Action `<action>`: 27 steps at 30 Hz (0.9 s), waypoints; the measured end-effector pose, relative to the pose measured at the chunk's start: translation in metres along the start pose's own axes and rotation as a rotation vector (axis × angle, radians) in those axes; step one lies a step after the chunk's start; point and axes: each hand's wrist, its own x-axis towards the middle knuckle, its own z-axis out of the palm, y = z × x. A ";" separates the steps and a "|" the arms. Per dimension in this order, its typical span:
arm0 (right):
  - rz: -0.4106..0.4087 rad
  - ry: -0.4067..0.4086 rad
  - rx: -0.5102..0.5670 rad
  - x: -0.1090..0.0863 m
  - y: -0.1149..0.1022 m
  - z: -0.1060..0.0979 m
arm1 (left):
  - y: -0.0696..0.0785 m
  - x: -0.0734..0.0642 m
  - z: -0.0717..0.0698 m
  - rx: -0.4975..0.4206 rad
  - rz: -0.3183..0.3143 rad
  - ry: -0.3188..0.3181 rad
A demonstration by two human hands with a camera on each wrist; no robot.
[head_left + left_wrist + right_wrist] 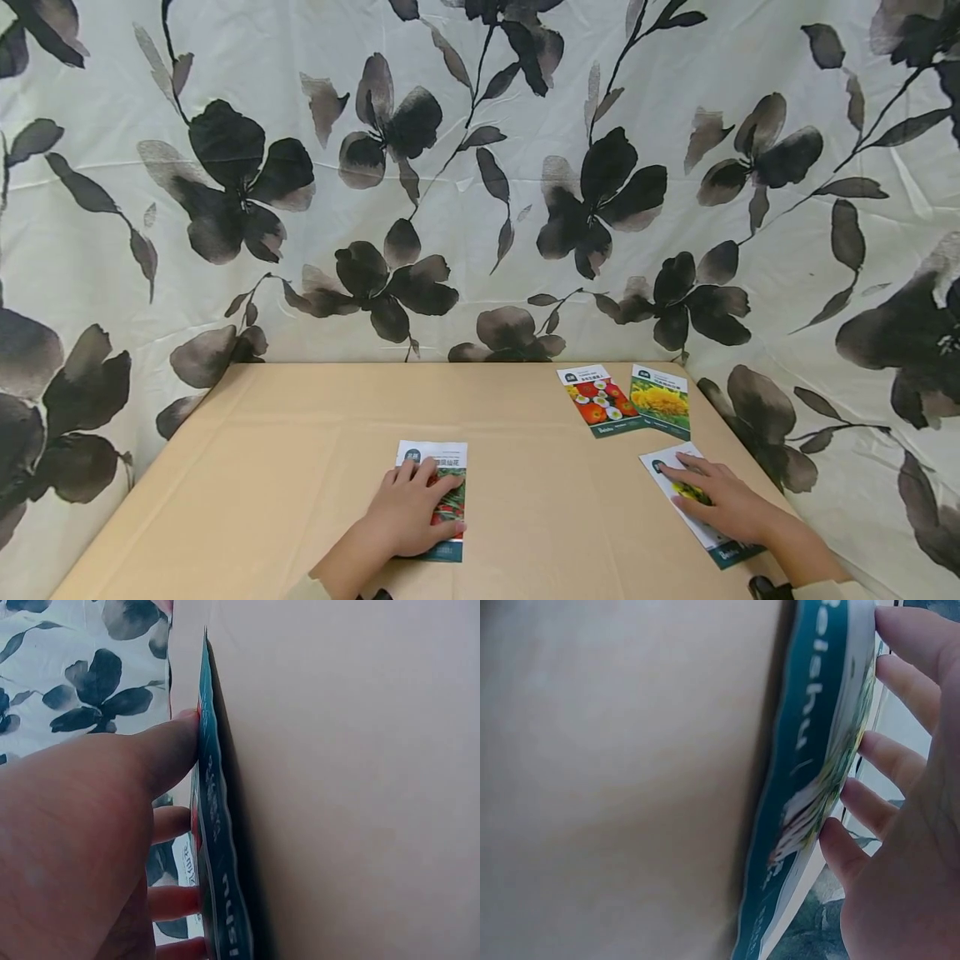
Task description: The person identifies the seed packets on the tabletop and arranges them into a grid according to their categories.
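Observation:
In the head view my left hand (411,510) rests on a seed packet (447,550) with a white top, red and green picture and teal bottom band, near the front middle of the table. Its thumb and fingertips touch the packet's face, as the left wrist view shows on the teal band (217,825). To the right, my right hand (723,500) lies spread over another seed packet (670,457), tilted, with a yellow and green picture partly covered by the fingers. In the right wrist view its extended fingertips press on that packet's face (810,712).
Farther back on the right lie two more seed packets: one with red and white pictures (600,406), its lower corner overlapping one with yellow flowers (660,402). The table (315,442) meets a floral cloth (480,217) behind it and along its sides.

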 end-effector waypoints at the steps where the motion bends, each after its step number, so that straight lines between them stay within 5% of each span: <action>1: 0.001 -0.001 0.000 0.000 0.000 0.000 | -0.001 -0.001 0.000 0.000 0.000 0.001; 27: -0.011 -0.013 -0.003 0.000 0.004 0.000 | -0.011 -0.015 -0.010 -0.023 -0.010 -0.010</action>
